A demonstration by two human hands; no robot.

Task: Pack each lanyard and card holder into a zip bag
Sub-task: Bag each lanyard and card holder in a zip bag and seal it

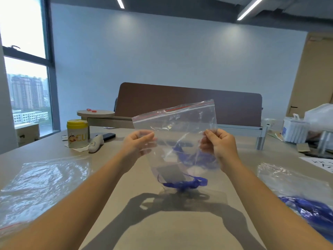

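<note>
Both hands are raised above the tan table (126, 177): the left hand (138, 143) and right hand (219, 144) each pinch a side of a clear zip bag (180, 127), its red-striped seal uppermost. A blue lanyard (185, 184) and grey card holder (171, 173) sag in its bottom. Beyond stand a yellow-lidded canister (77, 133), a brown divider panel (189, 101), a pale wall and a window (23, 69).
</note>
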